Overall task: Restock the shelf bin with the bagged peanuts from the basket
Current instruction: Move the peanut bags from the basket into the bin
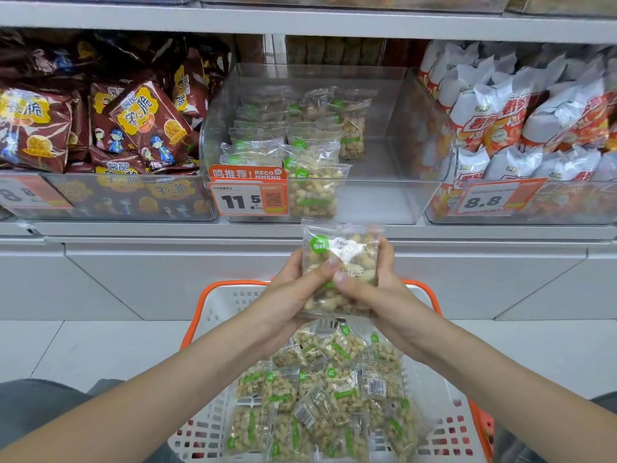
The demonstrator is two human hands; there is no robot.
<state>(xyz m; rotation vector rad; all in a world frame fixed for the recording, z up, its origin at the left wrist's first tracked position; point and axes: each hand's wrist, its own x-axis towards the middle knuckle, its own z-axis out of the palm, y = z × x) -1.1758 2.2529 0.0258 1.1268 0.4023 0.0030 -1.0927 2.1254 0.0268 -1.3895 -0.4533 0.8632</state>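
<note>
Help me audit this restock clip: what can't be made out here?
Head view only:
- Small print and QR code on the 11.5 price tag: too small.
- Held peanut bag: label partly covered by the thumbs of the left hand and right hand.
- Basket: near rim cut off by the bottom edge.
- Top shelf bins: cropped.

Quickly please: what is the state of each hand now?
Left hand: closed, holding the bag of peanuts.
Right hand: closed, holding the same bag.

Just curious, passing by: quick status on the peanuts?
Both hands, left hand and right hand, grip one peanut bag above basket. Clear bin half filled. Nothing in the way.
</note>
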